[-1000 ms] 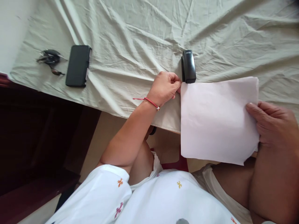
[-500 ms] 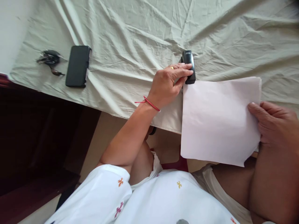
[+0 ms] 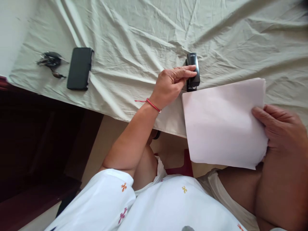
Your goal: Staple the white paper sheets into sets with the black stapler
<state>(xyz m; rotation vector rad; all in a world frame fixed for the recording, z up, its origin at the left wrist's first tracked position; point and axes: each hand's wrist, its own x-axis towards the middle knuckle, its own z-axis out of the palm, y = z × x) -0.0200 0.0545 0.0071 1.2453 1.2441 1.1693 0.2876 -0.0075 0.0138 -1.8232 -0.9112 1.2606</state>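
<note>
A black stapler (image 3: 195,75) lies on the cloth-covered table, its jaw end toward me. My left hand (image 3: 171,84) is closed on it, two fingertips over the top and the thumb side partly hidden. Just below the stapler's jaw is a stack of white paper sheets (image 3: 221,125), its upper left corner close to the jaw but apart from it. My right hand (image 3: 281,125) grips the stack by its right edge, thumb on top and fingers beneath. The lower part of the paper hangs past the table edge over my lap.
At the left of the table lie a black phone (image 3: 79,68) and a small dark bundle (image 3: 51,62), perhaps keys. A wrinkled pale green cloth (image 3: 134,38) covers the table. Dark wooden furniture (image 3: 36,138) stands below on the left.
The paper's upper left corner has come out from the stapler's jaw, and the sheets have shifted slightly left and tilted. The jaw now shows beneath the stapler's top.
</note>
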